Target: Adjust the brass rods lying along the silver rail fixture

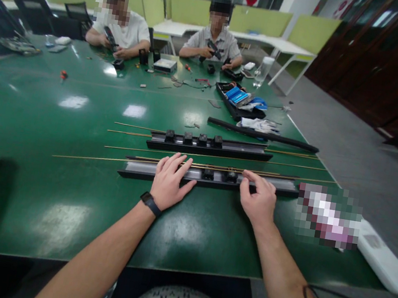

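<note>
The left hand [174,178] lay palm down, its fingers spread and thumb apart, over the left half of the near channel [218,184], with fingertips on or just above the thin brass-coloured rods [215,166] and no grip showing. The right hand [259,199] was half curled farther right, thumb and forefinger close together by the rods; whether they pinched one could not be told. Two small black blocks [209,174] sat in the channel between the hands. The step in hand looked to be lining up the rods along the channel's far edge; the next move seemed to call for a light, level hold at both points, so that the slender rods would not bow or roll. Beyond, a loose rod [131,149] lay before the far channel [209,150], which carried four more blocks [187,138]. Farther across the green tabletop [63,193] were a black bar [262,134], white gloves [259,124] and two co-workers [123,31].
</note>
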### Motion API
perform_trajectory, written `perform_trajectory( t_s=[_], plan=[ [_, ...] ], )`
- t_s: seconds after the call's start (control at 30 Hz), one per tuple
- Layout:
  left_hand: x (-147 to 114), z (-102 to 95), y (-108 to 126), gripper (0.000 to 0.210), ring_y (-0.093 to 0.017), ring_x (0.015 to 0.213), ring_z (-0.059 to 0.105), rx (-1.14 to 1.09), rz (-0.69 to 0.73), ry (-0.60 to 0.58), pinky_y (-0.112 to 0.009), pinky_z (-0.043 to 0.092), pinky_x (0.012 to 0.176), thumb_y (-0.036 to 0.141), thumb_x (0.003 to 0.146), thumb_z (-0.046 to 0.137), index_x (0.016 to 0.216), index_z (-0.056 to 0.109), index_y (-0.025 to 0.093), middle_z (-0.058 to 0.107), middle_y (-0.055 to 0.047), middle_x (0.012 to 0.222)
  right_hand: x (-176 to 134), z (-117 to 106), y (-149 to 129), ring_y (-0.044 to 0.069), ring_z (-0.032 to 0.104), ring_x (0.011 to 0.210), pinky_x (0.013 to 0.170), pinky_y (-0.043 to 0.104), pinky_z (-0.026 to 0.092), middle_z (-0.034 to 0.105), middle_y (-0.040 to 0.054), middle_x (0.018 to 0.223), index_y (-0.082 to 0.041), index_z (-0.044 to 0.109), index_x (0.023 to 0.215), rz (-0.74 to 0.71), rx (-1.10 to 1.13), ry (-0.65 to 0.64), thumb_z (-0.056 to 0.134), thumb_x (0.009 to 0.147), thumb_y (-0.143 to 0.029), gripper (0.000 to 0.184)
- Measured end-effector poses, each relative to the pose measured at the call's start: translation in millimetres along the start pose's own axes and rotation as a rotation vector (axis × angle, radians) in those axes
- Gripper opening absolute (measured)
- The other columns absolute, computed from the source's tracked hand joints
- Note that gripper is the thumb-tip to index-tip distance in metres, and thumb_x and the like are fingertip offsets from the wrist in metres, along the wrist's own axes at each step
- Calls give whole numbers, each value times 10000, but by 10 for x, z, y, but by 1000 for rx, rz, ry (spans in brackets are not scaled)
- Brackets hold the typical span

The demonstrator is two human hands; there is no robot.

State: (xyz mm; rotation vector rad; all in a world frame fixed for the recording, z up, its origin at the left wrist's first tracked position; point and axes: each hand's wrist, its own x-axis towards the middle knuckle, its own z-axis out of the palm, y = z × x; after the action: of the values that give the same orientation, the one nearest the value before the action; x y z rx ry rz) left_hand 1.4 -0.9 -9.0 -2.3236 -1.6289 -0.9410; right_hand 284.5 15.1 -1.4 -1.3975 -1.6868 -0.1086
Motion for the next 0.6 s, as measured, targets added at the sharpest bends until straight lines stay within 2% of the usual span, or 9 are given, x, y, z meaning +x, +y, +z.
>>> perform_trajectory(
  t_s=[0.27,0.43,0.6],
  plan=[
    [3,-9,3,568,-305,1476,466,-1,1,2,-497,271,1236,492,977,605,1484,545,241,596,-120,1495,1,14,26,261,764,941,972,438,483,820,55,1005,-224,756,1021,20,-31,57,610,928,-245,175],
    [3,-17,6,580,-308,1480,460,-8,-7,-9,-504,263,1242,484,967,622,1491,541,250,588,-119,1505,1,2,3,255,773,950,978,433,482,824,54,1005,-219,743,1103,-14,10,38,631,921,-238,215],
    [2,-11,9,580,-309,1473,467,-6,-2,1,-503,264,1240,484,966,626,1488,543,245,593,-121,1499,-1,9,14,251,771,943,964,426,481,822,55,1016,-216,758,1051,-26,-14,32,618,931,-233,185]
  ],
)
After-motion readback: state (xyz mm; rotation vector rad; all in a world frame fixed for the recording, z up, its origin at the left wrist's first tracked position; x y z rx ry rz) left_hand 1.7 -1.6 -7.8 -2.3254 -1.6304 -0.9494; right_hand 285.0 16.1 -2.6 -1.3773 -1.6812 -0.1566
